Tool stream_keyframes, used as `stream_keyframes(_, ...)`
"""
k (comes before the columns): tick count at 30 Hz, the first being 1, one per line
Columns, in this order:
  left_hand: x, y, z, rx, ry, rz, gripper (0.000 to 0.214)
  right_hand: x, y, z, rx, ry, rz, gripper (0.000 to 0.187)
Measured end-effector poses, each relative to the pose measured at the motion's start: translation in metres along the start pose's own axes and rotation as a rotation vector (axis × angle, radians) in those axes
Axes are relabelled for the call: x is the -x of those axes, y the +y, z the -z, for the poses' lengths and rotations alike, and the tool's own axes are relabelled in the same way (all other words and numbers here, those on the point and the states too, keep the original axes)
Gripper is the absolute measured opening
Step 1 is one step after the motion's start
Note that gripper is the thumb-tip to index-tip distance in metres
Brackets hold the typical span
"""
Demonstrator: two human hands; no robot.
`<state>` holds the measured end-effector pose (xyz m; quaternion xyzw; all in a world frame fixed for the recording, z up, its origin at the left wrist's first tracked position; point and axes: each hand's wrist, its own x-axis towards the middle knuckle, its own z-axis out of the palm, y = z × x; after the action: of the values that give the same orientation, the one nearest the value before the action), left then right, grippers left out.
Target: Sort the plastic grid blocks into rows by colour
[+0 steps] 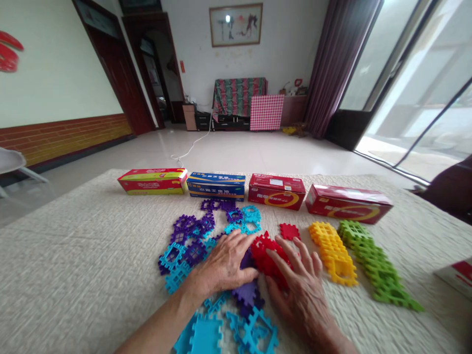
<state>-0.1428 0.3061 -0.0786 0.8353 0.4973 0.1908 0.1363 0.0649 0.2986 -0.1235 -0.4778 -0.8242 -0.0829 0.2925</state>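
Note:
My left hand (pixel 230 263) lies over the pile of interlocking plastic tiles, its fingers stretched toward the red ones and its thumb above a purple tile (pixel 246 292). My right hand (pixel 300 290) rests with fingers spread on a cluster of red tiles (pixel 271 255), partly covering them. A single red tile (pixel 289 231) sits apart, just beyond. Purple tiles (pixel 194 251) and light blue tiles (pixel 206 334) are mixed around and under my left hand. To the right run a row of yellow tiles (pixel 334 253) and a row of green tiles (pixel 379 265).
Along the far side of the cloth-covered table (pixel 92 255) stand a red-and-yellow box (pixel 153 182), a blue box (pixel 216 187) and two red boxes, one in the middle (pixel 276 191) and one further right (pixel 348 202). A white-and-red box (pixel 457 278) is at the right edge.

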Motion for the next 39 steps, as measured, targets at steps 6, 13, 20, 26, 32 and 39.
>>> stream_keyframes(6, 0.014, -0.022, 0.004, -0.033, 0.051, 0.037, 0.064, 0.000, 0.001, 0.000, -0.010, -0.045, -0.003, 0.045)
stream_keyframes(13, 0.031, 0.006, 0.011, -0.038, 0.134, -0.060, 0.034, 0.000, 0.002, 0.000, -0.042, -0.058, -0.021, 0.045)
stream_keyframes(20, 0.067, 0.032, -0.016, -0.002, -0.130, -0.234, 0.058, -0.001, 0.001, 0.000, -0.080, -0.027, -0.032, 0.039)
stream_keyframes(26, 0.062, 0.025, 0.005, -0.068, 0.004, -0.022, 0.047, -0.002, 0.000, 0.003, -0.114, -0.032, -0.048, 0.041)
stream_keyframes(32, -0.019, 0.062, -0.014, 0.274, 0.389, 0.440, 0.040, -0.001, 0.005, 0.003, -0.151, -0.010, -0.073, 0.042)
stream_keyframes(39, -0.058, 0.079, -0.077, 0.239, 0.652, 0.691, 0.034, 0.001, 0.011, 0.000, -0.259, 0.024, -0.060, 0.045)
